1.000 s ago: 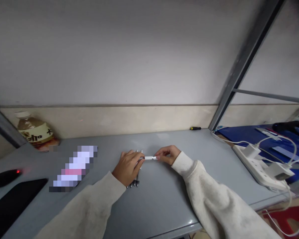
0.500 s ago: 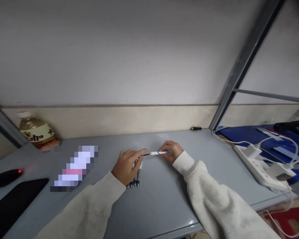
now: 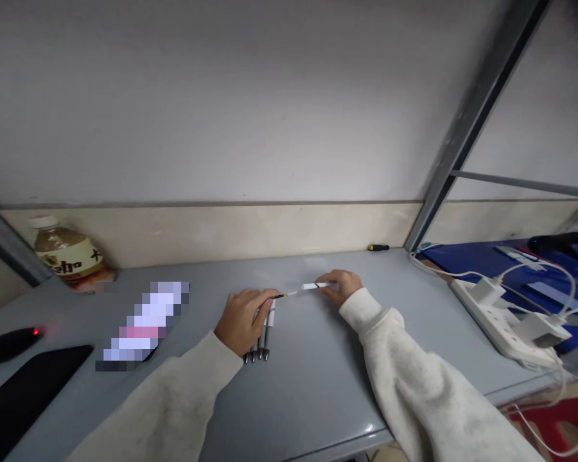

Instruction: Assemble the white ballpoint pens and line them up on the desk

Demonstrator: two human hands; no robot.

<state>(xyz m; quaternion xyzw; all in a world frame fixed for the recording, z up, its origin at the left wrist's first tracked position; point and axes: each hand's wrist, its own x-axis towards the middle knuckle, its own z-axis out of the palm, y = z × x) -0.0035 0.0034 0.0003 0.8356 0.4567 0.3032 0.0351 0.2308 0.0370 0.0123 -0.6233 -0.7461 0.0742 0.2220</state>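
A grey bench (image 3: 318, 372) runs along a pale wall, with a power strip (image 3: 501, 324) at the right and a bottle (image 3: 67, 253) far left. The left hand (image 3: 243, 317) curls over a row of pens (image 3: 260, 337), pinching a thin refill tip (image 3: 282, 296). The right hand (image 3: 344, 285) grips a white barrel (image 3: 315, 285) (slim, with a dark band), held just above the bench between both hands. A skewed pull could bend the refill, or the loose pens could roll.
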